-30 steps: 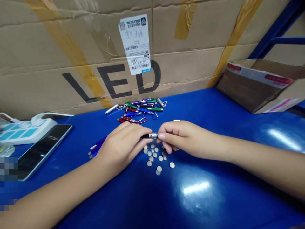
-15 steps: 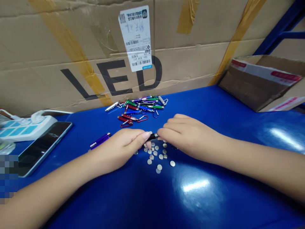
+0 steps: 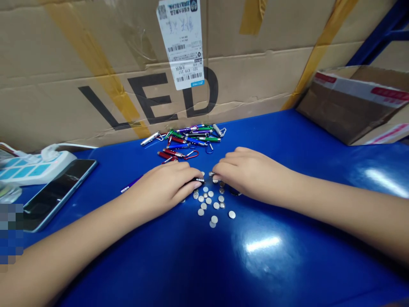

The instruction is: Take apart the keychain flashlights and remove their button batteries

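Observation:
Pinched between the thumb and fingers of my left hand (image 3: 169, 181) is a black mini flashlight body (image 3: 200, 181), its end facing right. My right hand (image 3: 244, 172), fingers closed, grips a small silver-tipped end piece (image 3: 211, 174); the rest of that piece is hidden in the fingers. A narrow gap separates the two parts. Below and between the hands lie several silver button cells (image 3: 208, 200), loose on the blue tabletop (image 3: 179, 260). A dark object (image 3: 235, 192) shows partly under my right hand. Beside my left wrist is a purple mini flashlight (image 3: 130, 185), partly covered.
Several coloured keychain flashlights (image 3: 200, 140) with carabiner clips are heaped behind the hands. At left are a phone (image 3: 60, 192) and a white power strip (image 3: 38, 168). A large cardboard box (image 3: 255, 81) walls the back; an open carton (image 3: 345, 106) stands at right.
The black flashlight, which spanned both hands before, is now in two parts with a gap between. The camera view has shifted slightly.

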A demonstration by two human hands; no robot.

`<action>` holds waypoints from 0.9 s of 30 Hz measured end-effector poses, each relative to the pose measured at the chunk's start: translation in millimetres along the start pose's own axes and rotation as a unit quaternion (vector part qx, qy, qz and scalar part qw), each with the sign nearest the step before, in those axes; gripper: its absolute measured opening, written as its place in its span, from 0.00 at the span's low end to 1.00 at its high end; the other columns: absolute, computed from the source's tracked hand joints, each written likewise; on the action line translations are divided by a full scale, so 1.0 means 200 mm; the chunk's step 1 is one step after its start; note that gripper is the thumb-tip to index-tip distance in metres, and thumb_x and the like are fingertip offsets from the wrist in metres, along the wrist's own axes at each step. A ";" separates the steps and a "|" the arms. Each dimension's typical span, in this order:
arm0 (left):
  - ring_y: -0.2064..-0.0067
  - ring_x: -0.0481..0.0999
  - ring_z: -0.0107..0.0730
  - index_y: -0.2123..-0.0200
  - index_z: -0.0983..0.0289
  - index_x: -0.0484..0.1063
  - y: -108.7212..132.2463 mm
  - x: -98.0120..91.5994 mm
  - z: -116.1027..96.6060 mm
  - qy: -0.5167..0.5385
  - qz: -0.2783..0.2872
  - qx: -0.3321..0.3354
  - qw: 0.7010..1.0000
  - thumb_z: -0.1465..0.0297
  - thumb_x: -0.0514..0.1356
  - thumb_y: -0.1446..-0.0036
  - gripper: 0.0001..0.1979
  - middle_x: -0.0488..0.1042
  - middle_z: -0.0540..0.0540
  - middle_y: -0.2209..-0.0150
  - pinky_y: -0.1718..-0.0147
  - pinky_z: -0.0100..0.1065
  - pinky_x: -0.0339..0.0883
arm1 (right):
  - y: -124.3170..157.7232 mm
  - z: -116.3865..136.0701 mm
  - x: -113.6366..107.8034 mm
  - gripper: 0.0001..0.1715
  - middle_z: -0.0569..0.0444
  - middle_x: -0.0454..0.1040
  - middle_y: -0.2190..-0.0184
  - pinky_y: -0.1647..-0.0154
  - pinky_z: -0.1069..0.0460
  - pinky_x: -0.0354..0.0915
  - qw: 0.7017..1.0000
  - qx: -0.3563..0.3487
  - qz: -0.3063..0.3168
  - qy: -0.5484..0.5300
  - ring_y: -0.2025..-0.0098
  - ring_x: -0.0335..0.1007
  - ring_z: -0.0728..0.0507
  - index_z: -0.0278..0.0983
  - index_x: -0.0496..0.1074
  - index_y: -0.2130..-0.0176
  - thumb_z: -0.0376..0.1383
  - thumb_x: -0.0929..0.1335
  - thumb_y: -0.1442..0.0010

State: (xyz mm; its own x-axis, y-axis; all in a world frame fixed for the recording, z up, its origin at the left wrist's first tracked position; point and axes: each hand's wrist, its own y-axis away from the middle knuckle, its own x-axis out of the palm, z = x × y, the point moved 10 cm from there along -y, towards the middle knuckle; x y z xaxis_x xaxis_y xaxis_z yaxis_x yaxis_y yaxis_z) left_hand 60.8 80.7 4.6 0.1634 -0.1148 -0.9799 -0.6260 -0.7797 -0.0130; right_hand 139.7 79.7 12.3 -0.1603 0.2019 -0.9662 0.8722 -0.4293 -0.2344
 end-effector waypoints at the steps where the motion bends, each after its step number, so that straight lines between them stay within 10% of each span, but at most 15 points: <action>1: 0.57 0.74 0.39 0.53 0.60 0.73 0.00 0.00 0.00 -0.013 0.002 0.004 1.000 0.64 0.50 0.33 0.14 0.76 0.54 0.61 0.58 0.38 0.66 | 0.00 0.00 0.01 0.06 0.53 0.75 0.70 0.65 0.50 0.49 1.000 0.001 0.005 0.003 0.68 0.66 0.44 0.35 0.72 0.62 0.33 0.64 0.36; 21: 0.51 0.74 0.38 0.49 0.61 0.66 0.01 -0.08 0.01 0.039 -0.058 -0.009 0.998 0.66 0.47 0.33 0.14 0.74 0.55 0.51 0.54 0.37 0.68 | 0.00 -0.04 -0.03 0.15 0.52 0.74 0.68 0.62 0.49 0.55 0.996 0.047 -0.022 -0.070 0.65 0.66 0.43 0.34 0.72 0.63 0.37 0.59 0.33; 27: 0.51 0.74 0.43 0.48 0.60 0.67 0.18 -0.17 0.18 -0.037 -0.057 -0.082 0.994 0.63 0.48 0.35 0.16 0.74 0.56 0.50 0.53 0.42 0.68 | 0.01 -0.05 -0.03 0.16 0.53 0.74 0.68 0.62 0.49 0.56 0.995 0.054 -0.020 -0.076 0.65 0.67 0.44 0.36 0.73 0.64 0.38 0.59 0.33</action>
State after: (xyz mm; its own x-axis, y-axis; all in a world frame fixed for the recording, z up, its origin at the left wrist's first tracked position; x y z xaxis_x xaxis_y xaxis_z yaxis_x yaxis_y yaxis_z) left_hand 5.6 78.8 30.7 0.1669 0.0213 -0.9857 -0.4724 -0.8758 -0.0989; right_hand 147.9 87.0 18.7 -0.2694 0.0891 -0.9589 0.8102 -0.5173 -0.2757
